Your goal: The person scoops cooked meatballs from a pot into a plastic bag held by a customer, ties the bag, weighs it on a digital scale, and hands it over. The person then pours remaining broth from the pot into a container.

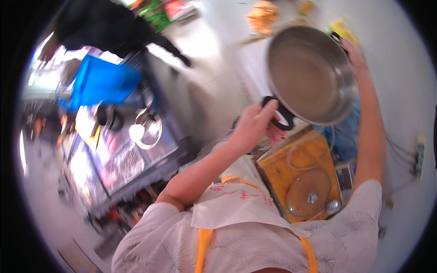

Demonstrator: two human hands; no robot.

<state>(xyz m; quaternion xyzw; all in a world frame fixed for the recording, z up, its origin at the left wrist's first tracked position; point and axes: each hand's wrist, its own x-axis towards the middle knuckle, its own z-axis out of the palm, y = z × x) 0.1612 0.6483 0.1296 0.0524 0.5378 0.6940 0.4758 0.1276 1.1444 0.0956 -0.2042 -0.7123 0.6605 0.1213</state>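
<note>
A large stainless-steel pot (307, 75) hangs in the air between my hands, tilted so that I look down into it. Murky brownish liquid seems to cover its bottom, though blur keeps this uncertain. My left hand (257, 121) grips the near black loop handle (289, 123). On the far side, my right hand (353, 53) holds the opposite black handle (336, 36), partly hidden by the fingers. Below the pot, a glass lid (309, 194) with a clear knob lies on an orange-brown board (278, 167).
At left stands a dark-edged table or counter (150, 189) with a blue bag (102, 82) and a round metal bowl or strainer (150, 133). Someone in dark clothing (99, 24) is beyond it. A blue plastic bag (344, 136) sits under the pot; a power strip (420, 157) is at right.
</note>
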